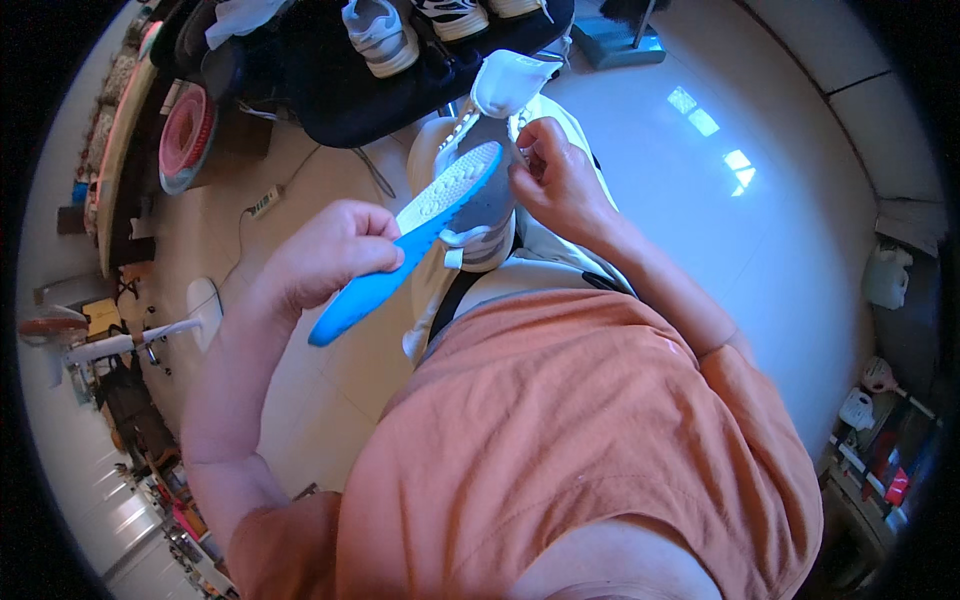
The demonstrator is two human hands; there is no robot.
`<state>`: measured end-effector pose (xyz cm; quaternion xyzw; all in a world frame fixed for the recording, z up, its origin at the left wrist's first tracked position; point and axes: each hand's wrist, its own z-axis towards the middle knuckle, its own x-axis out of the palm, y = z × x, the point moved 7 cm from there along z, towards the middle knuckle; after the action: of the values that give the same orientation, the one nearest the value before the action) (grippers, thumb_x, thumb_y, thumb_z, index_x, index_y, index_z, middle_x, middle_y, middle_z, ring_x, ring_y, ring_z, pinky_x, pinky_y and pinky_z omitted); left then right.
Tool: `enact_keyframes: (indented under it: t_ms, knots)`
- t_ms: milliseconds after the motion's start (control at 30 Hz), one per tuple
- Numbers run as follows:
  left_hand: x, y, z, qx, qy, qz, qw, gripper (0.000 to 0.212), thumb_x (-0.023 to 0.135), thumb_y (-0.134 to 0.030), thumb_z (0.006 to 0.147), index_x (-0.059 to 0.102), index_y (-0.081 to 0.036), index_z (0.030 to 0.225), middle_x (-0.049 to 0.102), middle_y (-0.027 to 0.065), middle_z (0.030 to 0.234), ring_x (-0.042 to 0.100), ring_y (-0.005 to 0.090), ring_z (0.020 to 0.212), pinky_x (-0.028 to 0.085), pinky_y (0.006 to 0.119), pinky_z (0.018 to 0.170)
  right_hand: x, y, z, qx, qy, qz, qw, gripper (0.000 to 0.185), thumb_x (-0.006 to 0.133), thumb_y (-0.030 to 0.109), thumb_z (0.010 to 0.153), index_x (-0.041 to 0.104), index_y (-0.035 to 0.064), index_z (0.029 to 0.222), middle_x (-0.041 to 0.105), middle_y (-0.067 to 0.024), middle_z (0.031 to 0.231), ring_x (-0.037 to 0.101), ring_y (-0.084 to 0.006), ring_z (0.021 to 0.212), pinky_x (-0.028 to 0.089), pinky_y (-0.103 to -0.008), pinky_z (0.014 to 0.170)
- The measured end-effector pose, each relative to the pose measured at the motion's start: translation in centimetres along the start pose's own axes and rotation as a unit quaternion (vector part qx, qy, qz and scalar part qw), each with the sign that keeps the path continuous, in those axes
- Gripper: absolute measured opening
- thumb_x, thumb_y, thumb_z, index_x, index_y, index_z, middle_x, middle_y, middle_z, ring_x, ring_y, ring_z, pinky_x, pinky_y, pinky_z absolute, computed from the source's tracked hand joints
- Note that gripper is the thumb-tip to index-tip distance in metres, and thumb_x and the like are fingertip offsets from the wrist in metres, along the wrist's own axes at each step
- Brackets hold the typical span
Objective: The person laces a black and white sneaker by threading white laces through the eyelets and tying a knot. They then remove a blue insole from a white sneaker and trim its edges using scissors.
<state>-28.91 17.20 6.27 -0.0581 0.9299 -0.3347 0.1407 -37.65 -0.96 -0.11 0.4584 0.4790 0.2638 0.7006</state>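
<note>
My left hand (pixel 341 251) pinches a blue insole (pixel 360 296) near its middle, the patterned pale face turned up and away from me. Its far end sits over the open sneaker (pixel 484 199), partly covering the grey inside; I cannot tell whether it touches. The white and grey shoe rests on my lap, heel toward me, its white tongue (pixel 510 82) folded outward. My right hand (pixel 551 165) grips the right edge of the shoe's opening with thumb and curled fingers.
Beyond my knees, a black seat (pixel 337 105) carries several sneakers (pixel 379 37). Pink baskets (pixel 185 127) stand at the left, with a power strip (pixel 266 201) and cord on the tiled floor. A white pedestal fan (pixel 139 337) is at far left. White jugs (pixel 887 276) line the right wall.
</note>
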Motion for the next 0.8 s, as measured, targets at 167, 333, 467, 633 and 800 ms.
enact_keyframes:
  t_ms: [167, 333, 467, 633, 800]
  knots:
    - [0.9, -1.0, 2.0, -0.02, 0.01, 0.096, 0.995, 0.01, 0.06, -0.013, 0.068, 0.058, -0.004, 0.071, 0.054, -0.0005, 0.062, 0.048, 0.0062, 0.052, 0.038, 0.022, 0.045, 0.1, 0.3, -0.5, -0.043, -0.016, 0.017, 0.999, 0.021, 0.056, 0.003, 0.082, 0.043, 0.0032, 0.098, 0.051, -0.011, 0.071, 0.051, -0.0161, 0.059, 0.043, -0.0279, 0.054]
    - [1.3, -1.4, 3.9, -0.016, -0.012, 0.083, 0.996, 0.007, 0.059, -0.011, 0.067, 0.057, -0.004, 0.067, 0.053, -0.0007, 0.06, 0.047, 0.0064, 0.05, 0.036, 0.024, 0.044, 0.2, 1.0, -0.6, -0.046, -0.001, -0.016, 0.999, 0.027, 0.058, 0.009, 0.082, 0.04, 0.0028, 0.101, 0.06, -0.0198, 0.076, 0.063, -0.0298, 0.067, 0.051, -0.037, 0.061]
    - [2.0, -2.2, 4.7, 0.01, -0.072, 0.187, 0.98, 0.008, 0.058, -0.011, 0.068, 0.057, -0.004, 0.066, 0.054, 0.0027, 0.059, 0.05, 0.0103, 0.052, 0.04, 0.028, 0.047, 0.2, 1.2, -0.7, -0.051, -0.002, -0.04, 0.998, 0.029, 0.06, 0.008, 0.081, 0.04, 0.0033, 0.101, 0.06, -0.0187, 0.074, 0.063, -0.0292, 0.064, 0.05, -0.0364, 0.057]
    - [2.5, -3.3, 6.6, 0.051, -0.129, 0.303, 0.943, 0.012, 0.058, -0.014, 0.068, 0.058, -0.002, 0.068, 0.059, 0.0127, 0.063, 0.058, 0.0202, 0.06, 0.045, 0.036, 0.055, 0.3, 1.3, -0.7, -0.073, -0.023, -0.044, 0.996, 0.03, 0.062, 0.006, 0.079, 0.04, 0.0034, 0.1, 0.057, -0.016, 0.068, 0.058, -0.0269, 0.057, 0.046, -0.0343, 0.051]
    - [2.9, -3.4, 9.0, 0.11, -0.174, 0.335, 0.92, 0.018, 0.059, -0.017, 0.069, 0.061, 0.0, 0.073, 0.062, 0.0198, 0.073, 0.062, 0.0298, 0.069, 0.048, 0.04, 0.063, 0.3, 1.3, -0.6, -0.104, -0.037, -0.047, 0.993, 0.029, 0.061, 0.004, 0.078, 0.041, 0.0028, 0.099, 0.054, -0.0155, 0.064, 0.056, -0.0262, 0.054, 0.043, -0.0354, 0.048]
